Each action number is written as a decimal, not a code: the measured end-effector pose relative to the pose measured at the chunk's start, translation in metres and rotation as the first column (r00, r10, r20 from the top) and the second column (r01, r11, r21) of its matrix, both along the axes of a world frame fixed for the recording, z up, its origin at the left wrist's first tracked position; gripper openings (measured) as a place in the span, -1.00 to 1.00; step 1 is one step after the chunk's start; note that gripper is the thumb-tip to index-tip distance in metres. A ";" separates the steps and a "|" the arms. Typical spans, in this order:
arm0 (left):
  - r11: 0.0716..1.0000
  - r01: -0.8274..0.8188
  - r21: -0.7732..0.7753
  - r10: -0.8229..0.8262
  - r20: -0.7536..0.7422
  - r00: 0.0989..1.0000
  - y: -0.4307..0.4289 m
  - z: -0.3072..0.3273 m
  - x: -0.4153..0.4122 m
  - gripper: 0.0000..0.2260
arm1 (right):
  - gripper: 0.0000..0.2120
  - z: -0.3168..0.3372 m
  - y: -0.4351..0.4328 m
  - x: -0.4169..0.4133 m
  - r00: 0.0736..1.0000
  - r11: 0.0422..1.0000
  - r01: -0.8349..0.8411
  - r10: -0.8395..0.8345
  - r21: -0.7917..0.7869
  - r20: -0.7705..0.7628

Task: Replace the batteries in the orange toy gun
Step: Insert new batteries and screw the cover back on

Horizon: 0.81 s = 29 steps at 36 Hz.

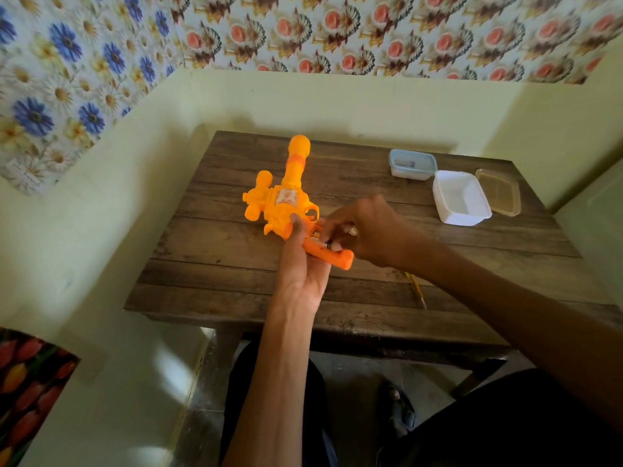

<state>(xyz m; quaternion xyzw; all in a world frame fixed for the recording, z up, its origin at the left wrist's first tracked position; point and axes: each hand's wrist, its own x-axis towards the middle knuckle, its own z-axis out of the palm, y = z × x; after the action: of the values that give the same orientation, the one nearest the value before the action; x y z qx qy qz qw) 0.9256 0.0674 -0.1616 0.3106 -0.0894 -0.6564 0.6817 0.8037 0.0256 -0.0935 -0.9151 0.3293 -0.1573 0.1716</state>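
Left hand (303, 264) cradles the orange toy gun (286, 203) just above the counter (209, 264) — thumb curled on its body, barrel pointing away. Right hand (367, 230) works at the grip — fingers clamped on a battery (352, 230).

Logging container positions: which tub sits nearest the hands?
The open white tub, nearer than the blue-rimmed tub behind it and the clear container beside it.

The right hand (365, 230) hides part of the grip of the orange toy gun (286, 203); the small item (352, 231) it pinches cannot be made out. Its forearm half covers a thin yellow stick (416, 290).
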 end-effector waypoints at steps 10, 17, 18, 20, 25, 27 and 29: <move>0.999 -0.023 -0.047 0.021 -0.028 0.999 -0.001 -0.002 -0.002 -0.56 | -0.90 0.001 -0.011 0.027 0.954 0.962 0.272 -0.271 0.007 0.130; 0.999 -0.050 -0.016 0.050 -0.034 0.998 0.000 0.000 0.000 -0.58 | -0.76 0.024 -0.006 0.004 0.797 0.524 -0.060 -0.487 0.850 0.357; 0.998 -0.054 -0.020 0.054 -0.018 0.998 0.000 0.000 -0.001 -0.57 | -0.79 0.026 -0.003 0.001 0.785 0.521 -0.066 -0.499 0.851 0.366; 0.998 -0.054 -0.036 0.054 0.009 0.999 -0.002 -0.005 -0.002 -0.55 | -0.85 0.024 0.001 -0.003 0.783 0.543 -0.025 -0.511 0.839 0.354; 0.999 -0.041 -0.029 0.042 0.025 0.999 -0.006 -0.013 -0.003 -0.51 | -0.77 0.016 -0.002 -0.007 0.854 0.630 0.128 -0.463 0.766 0.239; 0.999 -0.043 -0.024 0.044 0.019 0.999 -0.007 -0.014 -0.001 -0.49 | -0.84 0.014 -0.002 -0.008 0.865 0.662 0.196 -0.464 0.723 0.191; 0.999 -0.028 -0.017 0.028 0.046 0.999 -0.006 -0.012 -0.002 -0.49 | -0.84 0.012 -0.003 -0.011 0.894 0.729 0.256 -0.428 0.634 0.131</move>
<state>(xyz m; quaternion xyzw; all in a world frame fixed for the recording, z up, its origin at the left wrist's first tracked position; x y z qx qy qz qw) 0.9232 0.0617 -0.1740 0.3213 -0.1064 -0.6386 0.6911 0.7928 0.0223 -0.0820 -0.7048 0.4998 -0.1961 0.4636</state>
